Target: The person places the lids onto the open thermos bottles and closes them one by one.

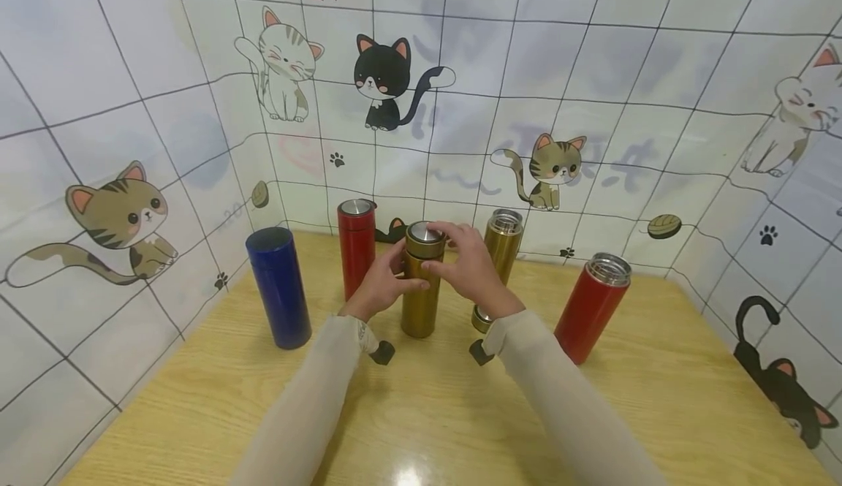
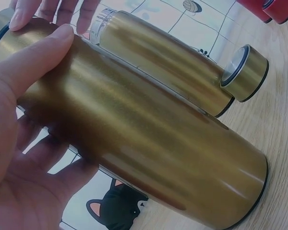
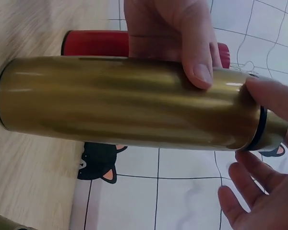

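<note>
A gold thermos [image 1: 421, 307] stands upright near the middle of the wooden table, its lid [image 1: 425, 243] seated on top. My left hand [image 1: 381, 285] grips the upper body, the thumb [image 2: 48, 55] lying across the front in the left wrist view. Around the lid curl the fingers of my right hand [image 1: 476, 267]; in the right wrist view its thumb [image 3: 273, 98] lies by the dark seam below the lid. Just behind on the right is a second gold thermos [image 1: 505, 245] with an open mouth, and a loose gold lid [image 2: 245, 74] lies against its base.
A blue thermos [image 1: 279, 292] stands at the left, and a lidded red thermos [image 1: 355, 252] behind my left hand. Toward the right is an open red thermos [image 1: 588, 310]. A cat-print sheet [image 1: 460, 106] hangs behind the table [image 1: 421, 413] and at both sides.
</note>
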